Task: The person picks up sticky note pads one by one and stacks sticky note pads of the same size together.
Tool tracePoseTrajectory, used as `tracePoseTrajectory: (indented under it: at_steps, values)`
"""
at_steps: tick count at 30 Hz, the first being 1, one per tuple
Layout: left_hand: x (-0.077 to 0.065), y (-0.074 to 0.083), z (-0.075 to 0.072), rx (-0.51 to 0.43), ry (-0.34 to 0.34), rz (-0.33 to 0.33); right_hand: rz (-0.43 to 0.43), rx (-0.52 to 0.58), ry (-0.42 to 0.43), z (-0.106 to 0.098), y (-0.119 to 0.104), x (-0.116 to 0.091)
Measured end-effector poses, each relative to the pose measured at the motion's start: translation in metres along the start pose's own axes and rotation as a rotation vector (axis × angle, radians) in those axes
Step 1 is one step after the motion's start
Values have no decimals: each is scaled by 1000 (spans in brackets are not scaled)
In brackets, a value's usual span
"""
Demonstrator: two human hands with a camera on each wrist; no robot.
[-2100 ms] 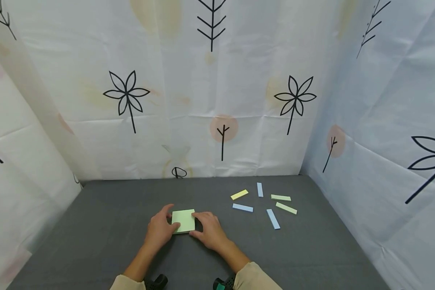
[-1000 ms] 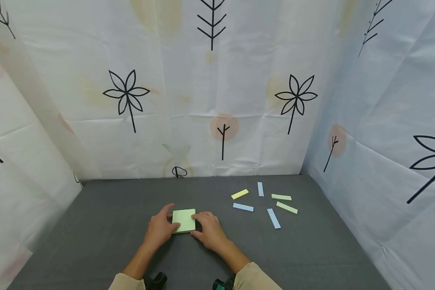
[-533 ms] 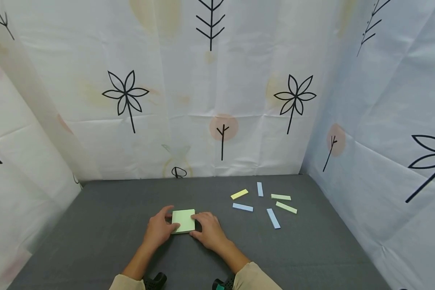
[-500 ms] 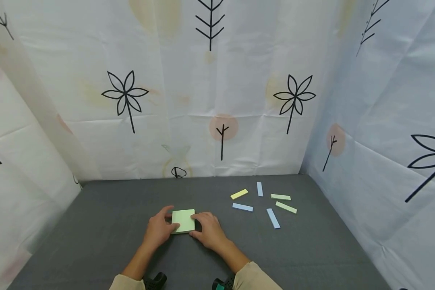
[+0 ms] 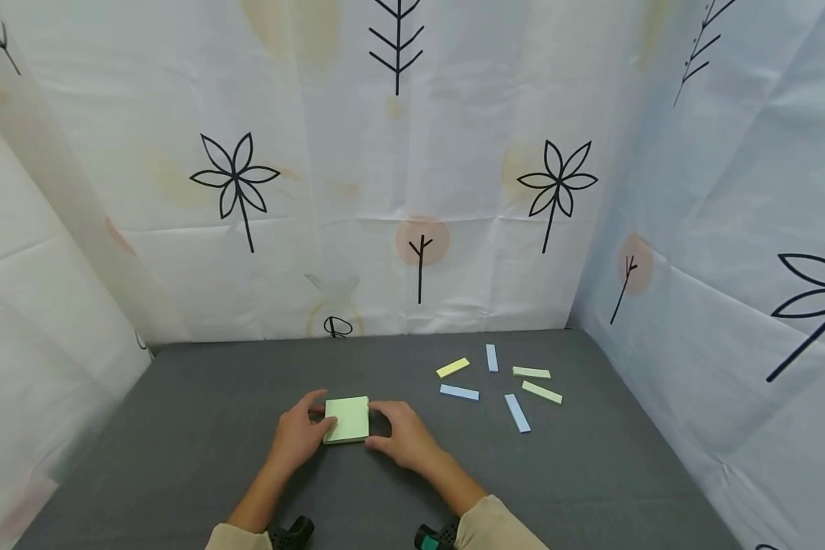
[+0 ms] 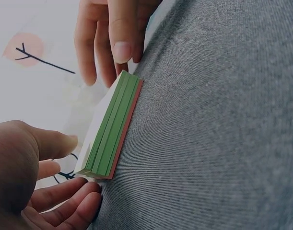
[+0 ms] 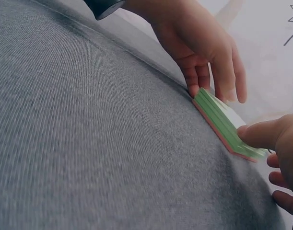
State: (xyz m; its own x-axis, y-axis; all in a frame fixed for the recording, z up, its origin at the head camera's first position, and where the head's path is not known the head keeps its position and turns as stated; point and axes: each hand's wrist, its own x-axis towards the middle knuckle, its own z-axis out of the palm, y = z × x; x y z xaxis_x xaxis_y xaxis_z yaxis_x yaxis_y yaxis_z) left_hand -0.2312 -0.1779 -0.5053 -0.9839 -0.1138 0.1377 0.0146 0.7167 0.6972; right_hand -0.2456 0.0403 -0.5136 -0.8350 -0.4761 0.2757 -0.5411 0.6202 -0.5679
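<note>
A square stack of pale green sticky notes (image 5: 347, 420) lies flat on the grey table, in front of me. In the left wrist view the stack (image 6: 112, 127) shows several green layers over a red bottom layer. My left hand (image 5: 297, 434) is at its left side, thumb over the near-left edge, fingers loosely bent beside it. My right hand (image 5: 407, 441) is just off the right side, thumb and index finger spread apart with nothing between them. In the right wrist view the right thumb (image 7: 261, 134) overlaps the stack's end.
Narrow sticky-note strips lie scattered at the back right: a yellow strip (image 5: 452, 367), blue strips such as the blue strip (image 5: 518, 413), and pale green strips such as the green strip (image 5: 541, 392). White printed curtains (image 5: 357, 260) border the table (image 5: 199, 428) behind and at both sides.
My right hand has shifted slightly right, its index finger leaving the stack's top corner. The left thumb has drawn back a little leftward. The stack and strips lie as before.
</note>
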Motion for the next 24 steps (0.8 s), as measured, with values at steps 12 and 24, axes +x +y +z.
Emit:
tracePoseTrajectory:
  at_steps: [12, 24]
  values:
    - [-7, -6, -1, -51, -7, 83, -26, -3, -15, -20, 16, -13]
    - [-7, -13, 1, -112, -5, 65, -32, -97, 167, -60, 57, -15]
